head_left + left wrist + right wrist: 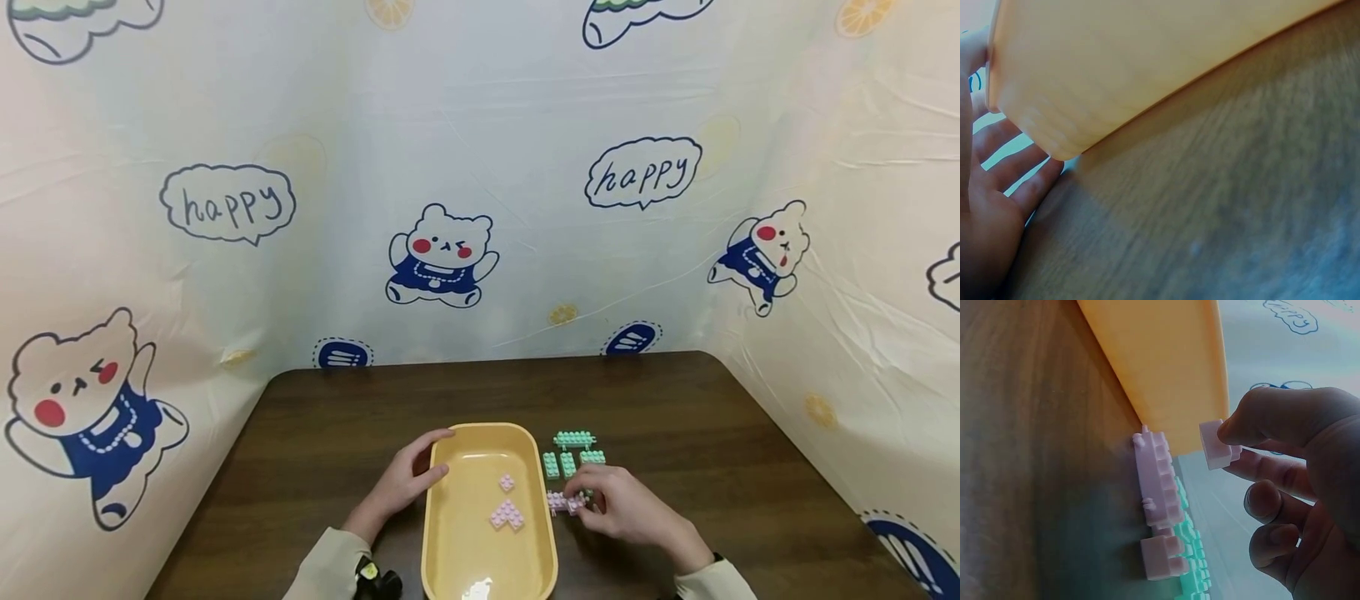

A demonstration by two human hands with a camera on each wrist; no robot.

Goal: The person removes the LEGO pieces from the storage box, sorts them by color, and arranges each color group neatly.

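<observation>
My left hand [405, 479] grips the upper left rim of a yellow tray [461, 533], its thumb on the rim and its fingers along the outer side in the left wrist view. Between thumb and forefinger my right hand [630, 506] pinches a small pink building brick [1211, 445], raised off the table beside the tray. Below it a long pink brick piece [1157, 481] lies by the tray wall, with a short pink brick [1159, 557] close to it. Inside the tray sit a small pink brick [507, 482] and an angled pink brick cluster [507, 516].
Right of the tray, beyond my right hand, are several green bricks [567, 464] and a long green brick piece [574, 438]. The brown wooden table [337, 417] is bordered at its back and sides by a printed curtain [525, 275].
</observation>
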